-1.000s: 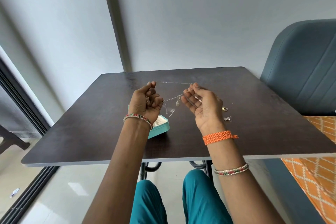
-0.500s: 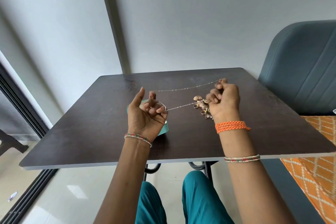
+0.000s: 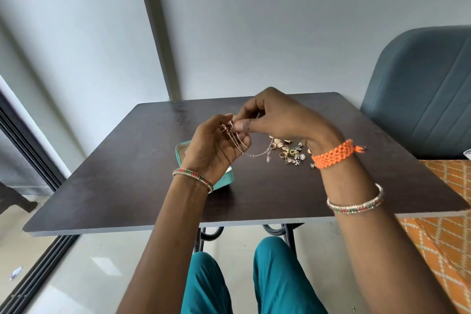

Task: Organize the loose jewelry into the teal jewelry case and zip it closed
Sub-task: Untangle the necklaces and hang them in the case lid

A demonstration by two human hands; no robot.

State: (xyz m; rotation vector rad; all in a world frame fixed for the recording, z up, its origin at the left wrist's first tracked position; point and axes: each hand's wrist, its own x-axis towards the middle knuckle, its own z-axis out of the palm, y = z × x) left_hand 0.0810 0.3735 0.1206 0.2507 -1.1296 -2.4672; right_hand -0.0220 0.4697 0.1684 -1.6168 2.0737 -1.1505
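A dark wooden table (image 3: 127, 186) stands on black metal legs (image 3: 204, 237) over a pale glossy floor (image 3: 76, 275). To its right sits a blue-grey padded chair (image 3: 420, 89), and nearer, an orange cloth with a white lattice pattern (image 3: 446, 250). Behind is a grey wall (image 3: 280, 20)

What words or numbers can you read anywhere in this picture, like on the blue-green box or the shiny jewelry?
None: no word, number, label or sign can be read in this view.
The teal jewelry case shows no lettering on the part not hidden by the left hand.
The loose jewelry on the table is too small to show any marks.
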